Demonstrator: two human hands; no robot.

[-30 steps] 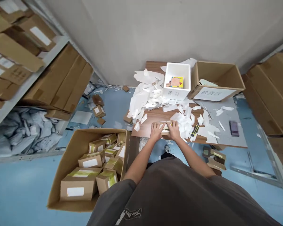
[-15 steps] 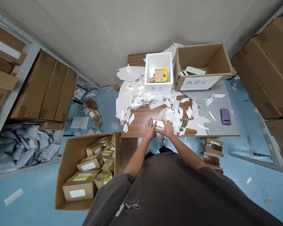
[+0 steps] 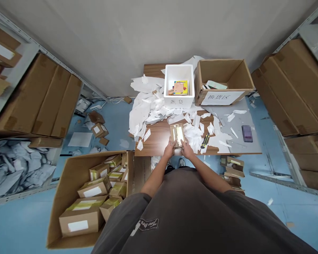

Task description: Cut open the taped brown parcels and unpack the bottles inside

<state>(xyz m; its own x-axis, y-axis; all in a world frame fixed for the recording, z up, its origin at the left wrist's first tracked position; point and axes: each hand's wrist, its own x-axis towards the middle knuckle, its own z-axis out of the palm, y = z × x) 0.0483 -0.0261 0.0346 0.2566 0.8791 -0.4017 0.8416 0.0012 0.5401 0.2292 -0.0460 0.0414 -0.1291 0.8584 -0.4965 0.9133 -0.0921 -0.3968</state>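
Between my two hands is a small taped cardboard box (image 3: 177, 134) with a white label, its long side pointing away from me over the front of the wooden table (image 3: 159, 135). My left hand (image 3: 169, 149) grips its near left edge, and my right hand (image 3: 187, 149) grips the near right edge. Torn white paper (image 3: 193, 135) lies just right of the box. Beyond that paper is a yellow and black utility knife (image 3: 205, 140), which neither hand touches.
A white foam bin (image 3: 178, 102) with small packs and an open carton (image 3: 224, 98) stand at the table's back. Left of me, a big carton (image 3: 57, 197) holds several taped boxes. Shelves with cartons (image 3: 45, 98) flank both sides. A purple pixelated item (image 3: 247, 133) lies at right.
The box has turned from lying crosswise to pointing away from me, and its broad labelled face shows now. My hands have shifted to its near end. The view has swung right.
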